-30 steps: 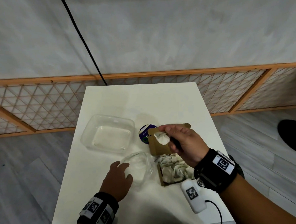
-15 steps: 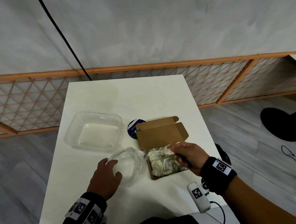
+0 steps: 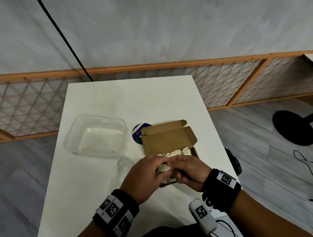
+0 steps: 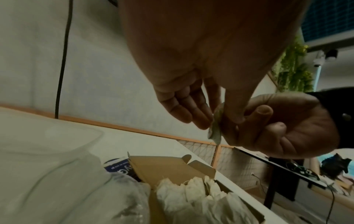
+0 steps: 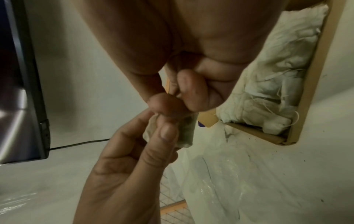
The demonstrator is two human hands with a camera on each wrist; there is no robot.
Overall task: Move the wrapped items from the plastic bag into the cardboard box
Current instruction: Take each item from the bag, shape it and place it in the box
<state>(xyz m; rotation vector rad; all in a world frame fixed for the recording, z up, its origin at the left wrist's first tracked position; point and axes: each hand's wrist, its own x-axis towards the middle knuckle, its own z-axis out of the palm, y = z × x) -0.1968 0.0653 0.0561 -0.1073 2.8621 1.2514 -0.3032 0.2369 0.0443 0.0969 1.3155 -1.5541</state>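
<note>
Both hands pinch one wrapped item, a small pale tea-bag-like sachet, just above the near end of the cardboard box at centre frame in the head view. The left hand holds it between thumb and fingertips; the right hand nips its upper edge, its other fingers curled.

The thin paper could tear if the two grips pull apart, and a loose string could snag a neighbour. The box looks nearly full of crumpled cream sachets with trailing threads, so this one might ride up or spill. The clear plastic bag lies slack on the worktop, left of the box.
</note>
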